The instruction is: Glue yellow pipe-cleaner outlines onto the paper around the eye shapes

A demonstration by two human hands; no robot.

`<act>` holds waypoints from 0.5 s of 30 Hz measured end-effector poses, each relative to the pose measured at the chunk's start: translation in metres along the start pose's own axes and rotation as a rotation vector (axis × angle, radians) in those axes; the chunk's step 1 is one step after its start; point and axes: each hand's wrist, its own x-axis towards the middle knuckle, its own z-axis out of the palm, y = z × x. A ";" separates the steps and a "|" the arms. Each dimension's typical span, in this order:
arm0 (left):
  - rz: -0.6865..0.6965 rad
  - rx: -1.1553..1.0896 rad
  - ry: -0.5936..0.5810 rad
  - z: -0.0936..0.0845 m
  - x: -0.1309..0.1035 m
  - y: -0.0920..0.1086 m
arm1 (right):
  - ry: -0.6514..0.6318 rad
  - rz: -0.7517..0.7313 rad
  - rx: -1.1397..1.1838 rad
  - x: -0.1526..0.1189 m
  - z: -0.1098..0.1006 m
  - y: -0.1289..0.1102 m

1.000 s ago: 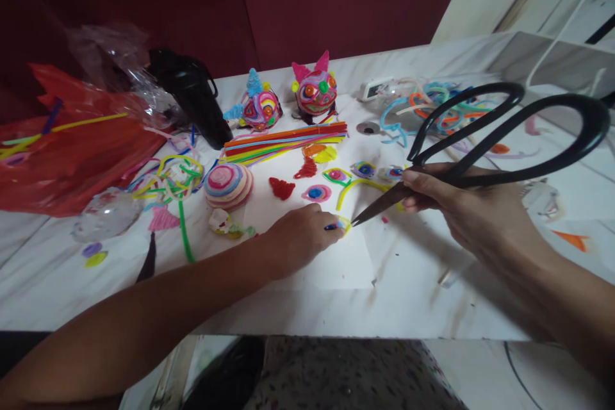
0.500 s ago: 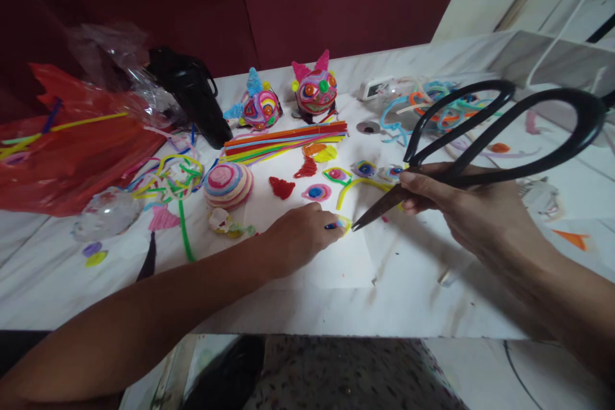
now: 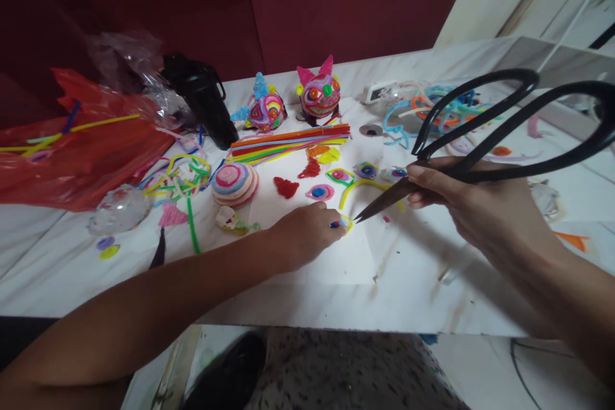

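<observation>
My right hand [image 3: 461, 195] is closed around large black-handled scissors [image 3: 389, 197], gripping them below the handle loops. Their narrow tips point left, close to a small eye-shaped piece [image 3: 346, 223] with a yellow rim and blue centre. My left hand [image 3: 310, 234] presses that piece on a white sheet of paper [image 3: 331, 269], fingers together over its left part. Just above lie a pink and blue eye piece [image 3: 319, 192], a green-rimmed eye piece [image 3: 340, 177] and a curved yellow pipe cleaner [image 3: 362, 184]. A red fuzzy piece [image 3: 286, 188] rests beyond my left hand.
A striped dome [image 3: 235, 184] sits left of the paper. Behind are a bundle of pipe cleaners [image 3: 288, 143] and two colourful decorated heads [image 3: 321, 93]. A black bottle [image 3: 204, 99] leans by a red plastic bag [image 3: 81, 160]; tangled pipe cleaners [image 3: 442, 106] lie at the right.
The view has shifted slightly, so the table things appear a little further right. The scissors' tips stay beside the yellow-rimmed piece, and both hands keep their hold.
</observation>
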 end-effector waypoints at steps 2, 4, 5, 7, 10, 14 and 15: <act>0.005 0.008 -0.027 -0.004 0.000 0.001 | -0.012 -0.027 -0.005 -0.006 -0.002 -0.005; 0.005 0.034 -0.046 -0.008 0.000 0.003 | 0.011 -0.061 -0.016 -0.012 -0.004 -0.008; 0.003 0.047 -0.055 -0.010 0.000 0.004 | 0.024 -0.070 -0.032 -0.014 -0.005 -0.009; 0.004 0.055 -0.072 -0.011 -0.002 0.006 | 0.024 -0.077 -0.077 -0.015 -0.007 -0.009; 0.016 0.029 -0.055 -0.008 -0.004 0.006 | 0.027 -0.096 -0.104 -0.014 -0.009 -0.011; 0.035 -0.052 0.031 0.001 -0.003 -0.004 | 0.075 -0.075 -0.103 -0.020 -0.008 -0.019; 0.047 -0.076 0.040 0.003 -0.001 -0.008 | 0.077 -0.068 -0.132 -0.024 -0.009 -0.021</act>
